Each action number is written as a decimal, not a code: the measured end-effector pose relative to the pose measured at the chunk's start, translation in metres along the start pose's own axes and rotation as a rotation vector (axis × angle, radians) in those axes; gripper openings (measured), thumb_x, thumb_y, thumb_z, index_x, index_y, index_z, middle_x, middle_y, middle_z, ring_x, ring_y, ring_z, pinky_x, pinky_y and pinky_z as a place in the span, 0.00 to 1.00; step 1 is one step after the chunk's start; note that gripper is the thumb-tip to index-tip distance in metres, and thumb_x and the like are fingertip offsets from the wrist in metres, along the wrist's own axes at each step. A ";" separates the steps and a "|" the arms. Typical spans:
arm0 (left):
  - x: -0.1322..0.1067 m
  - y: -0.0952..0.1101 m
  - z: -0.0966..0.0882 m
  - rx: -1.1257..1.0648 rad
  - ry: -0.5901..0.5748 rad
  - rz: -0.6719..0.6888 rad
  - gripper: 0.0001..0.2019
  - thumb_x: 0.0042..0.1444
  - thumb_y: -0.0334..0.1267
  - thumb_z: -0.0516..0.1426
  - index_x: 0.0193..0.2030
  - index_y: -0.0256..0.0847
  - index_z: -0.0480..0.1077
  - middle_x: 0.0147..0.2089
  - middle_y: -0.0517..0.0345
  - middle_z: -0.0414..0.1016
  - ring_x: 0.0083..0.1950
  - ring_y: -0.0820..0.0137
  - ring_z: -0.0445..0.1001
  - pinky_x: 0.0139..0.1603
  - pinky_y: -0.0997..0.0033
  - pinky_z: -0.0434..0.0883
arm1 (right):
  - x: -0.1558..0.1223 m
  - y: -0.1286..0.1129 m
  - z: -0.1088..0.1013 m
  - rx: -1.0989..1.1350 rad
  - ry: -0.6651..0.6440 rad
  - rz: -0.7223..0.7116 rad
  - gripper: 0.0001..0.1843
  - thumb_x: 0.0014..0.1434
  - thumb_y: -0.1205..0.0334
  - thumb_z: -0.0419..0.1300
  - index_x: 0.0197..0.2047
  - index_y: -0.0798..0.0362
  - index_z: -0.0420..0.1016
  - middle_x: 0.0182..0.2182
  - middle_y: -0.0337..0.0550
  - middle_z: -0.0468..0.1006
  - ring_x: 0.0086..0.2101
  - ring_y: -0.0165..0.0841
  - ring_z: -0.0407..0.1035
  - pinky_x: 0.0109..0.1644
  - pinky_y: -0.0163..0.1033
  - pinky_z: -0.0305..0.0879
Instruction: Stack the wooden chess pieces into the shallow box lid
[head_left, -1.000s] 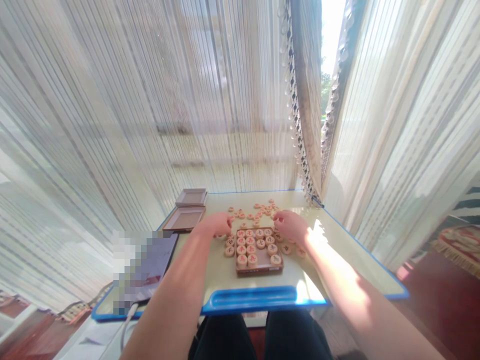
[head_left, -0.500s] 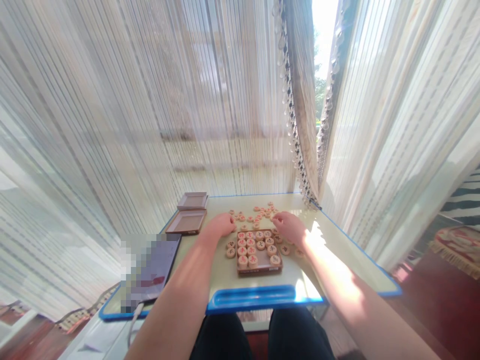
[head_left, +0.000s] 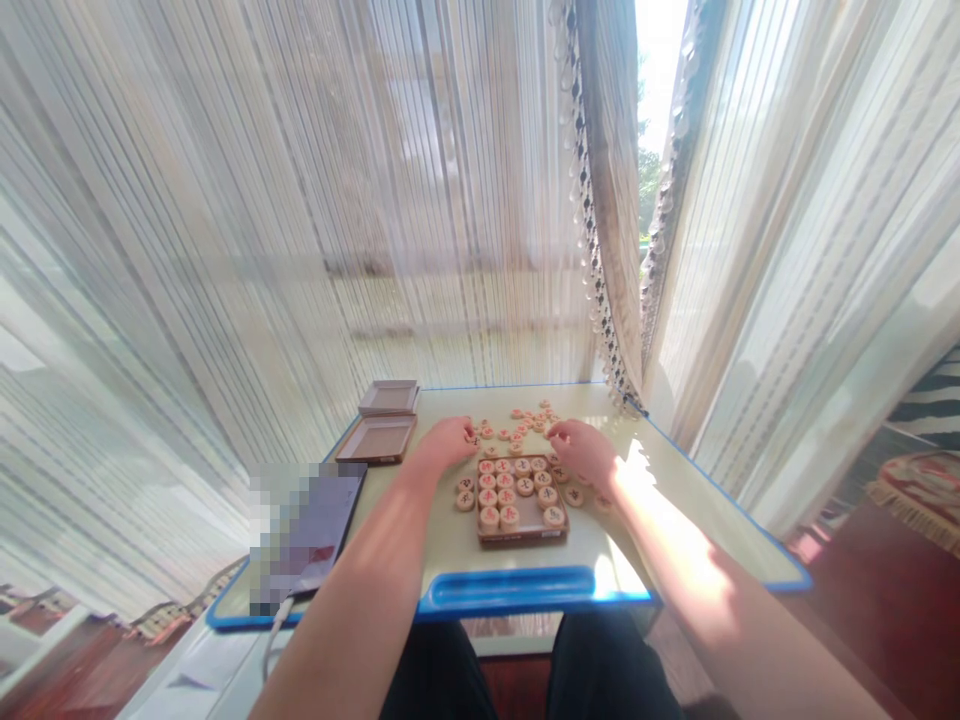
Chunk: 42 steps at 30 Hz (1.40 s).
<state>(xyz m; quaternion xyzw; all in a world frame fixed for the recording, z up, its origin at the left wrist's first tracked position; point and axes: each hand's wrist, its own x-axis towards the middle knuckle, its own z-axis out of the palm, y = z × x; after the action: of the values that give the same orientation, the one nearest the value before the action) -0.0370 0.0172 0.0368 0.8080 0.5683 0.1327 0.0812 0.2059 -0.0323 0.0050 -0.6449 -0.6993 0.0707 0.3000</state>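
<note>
A shallow brown box [head_left: 523,540] holds rows of round wooden Chinese chess pieces [head_left: 507,496], red characters mostly on the left and dark ones on the right. Bare floor of the box shows between its front pieces. Behind its left corner, my left hand [head_left: 451,440] has its fingers curled at a Chinese chess piece [head_left: 475,441]. My right hand [head_left: 583,447] is beyond the box's right back corner, fingertips drawn together; anything between them is too small to make out. Loose pieces [head_left: 517,436] lie scattered between and beyond my hands.
Two dark-marked pieces [head_left: 465,491] sit left of the box, and more [head_left: 574,497] lie to its right under my right forearm. Shallow trays [head_left: 378,438] stand at the back left. A tablet [head_left: 330,530] with a cable lies at the left. Blue edging [head_left: 517,590] borders the table.
My left hand has moved slightly forward, away from me, among the loose pieces. My right hand stays almost in place. The whole view has shifted a little; the pieces in the box look unchanged.
</note>
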 end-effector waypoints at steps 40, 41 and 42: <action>-0.021 0.048 -0.007 -0.451 -0.063 0.289 0.13 0.46 0.43 0.59 0.37 0.37 0.73 0.33 0.58 0.76 0.33 0.71 0.72 0.32 0.75 0.66 | -0.020 -0.032 0.000 0.201 0.153 -0.379 0.11 0.57 0.61 0.55 0.42 0.48 0.74 0.37 0.40 0.77 0.37 0.31 0.69 0.41 0.36 0.64; -0.022 0.048 -0.007 -0.448 -0.059 0.287 0.13 0.46 0.43 0.60 0.37 0.38 0.73 0.33 0.58 0.76 0.33 0.71 0.72 0.32 0.75 0.66 | -0.020 -0.032 0.000 0.204 0.151 -0.373 0.11 0.57 0.60 0.56 0.42 0.48 0.74 0.37 0.40 0.77 0.38 0.31 0.69 0.41 0.35 0.64; -0.022 0.049 -0.008 -0.442 -0.056 0.287 0.13 0.46 0.43 0.60 0.37 0.38 0.73 0.32 0.58 0.76 0.33 0.71 0.72 0.32 0.75 0.67 | -0.020 -0.032 -0.001 0.207 0.146 -0.366 0.11 0.56 0.60 0.56 0.42 0.47 0.74 0.38 0.40 0.77 0.38 0.31 0.69 0.41 0.35 0.64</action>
<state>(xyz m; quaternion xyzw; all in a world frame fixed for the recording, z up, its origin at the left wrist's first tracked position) -0.0023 -0.0203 0.0555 0.8462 0.4029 0.2415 0.2517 0.1785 -0.0563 0.0147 -0.4763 -0.7702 0.0393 0.4223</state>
